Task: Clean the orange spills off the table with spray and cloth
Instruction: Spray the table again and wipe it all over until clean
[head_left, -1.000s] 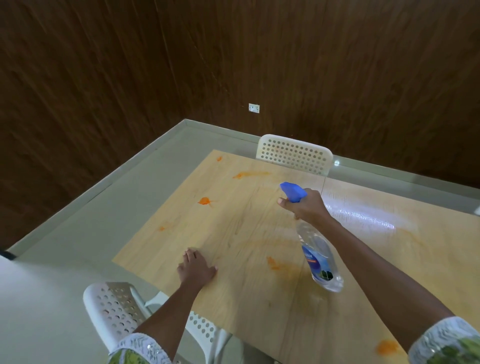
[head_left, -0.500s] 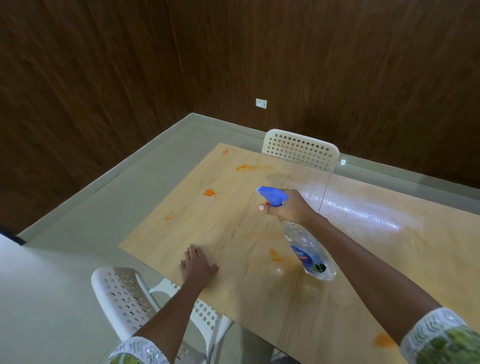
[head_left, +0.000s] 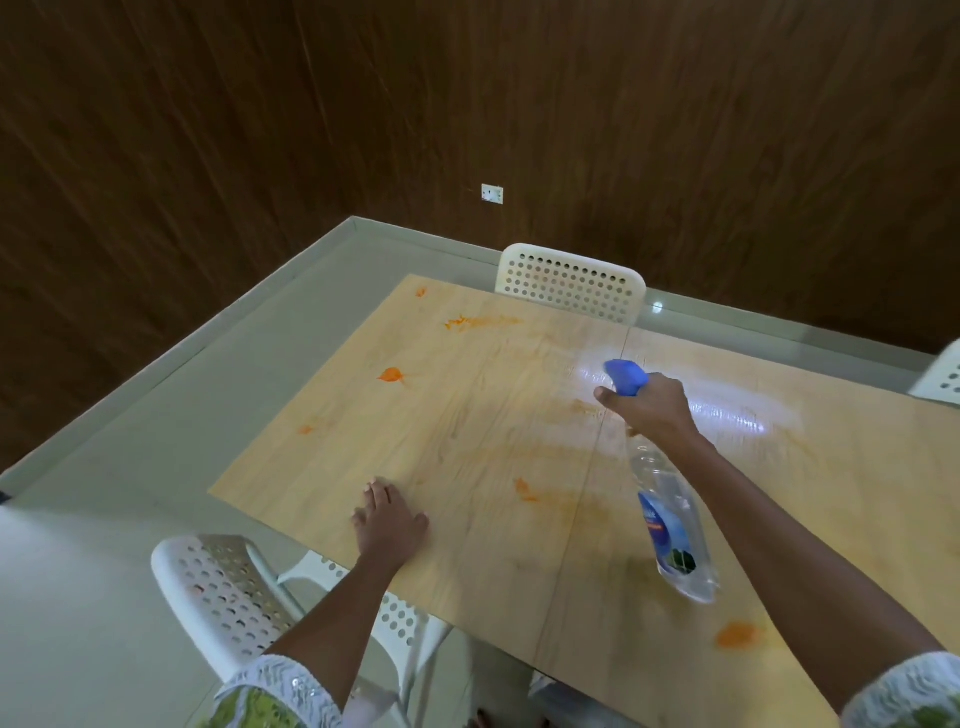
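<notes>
1. The right hand (head_left: 652, 410) has its fingers curled round the neck of the spray bottle (head_left: 670, 514), holding it up off the table (head_left: 519, 597) with the blue nozzle (head_left: 626, 376) aimed at the far side. Probably so the mist lands on the spills ahead.
2. The left hand (head_left: 389, 525) lies flat on the table near the front edge, fingers straight and close together. Looks like it's just bracing while the person leans in.
3. Orange spills are all over: a bright blob (head_left: 390, 375) far left, a streak (head_left: 467, 322) near the back, a smear (head_left: 525, 491) in the middle, another (head_left: 737, 635) near the right forearm.
4. No cloth in sight, so I'd guess wiping hasn't started.
</notes>
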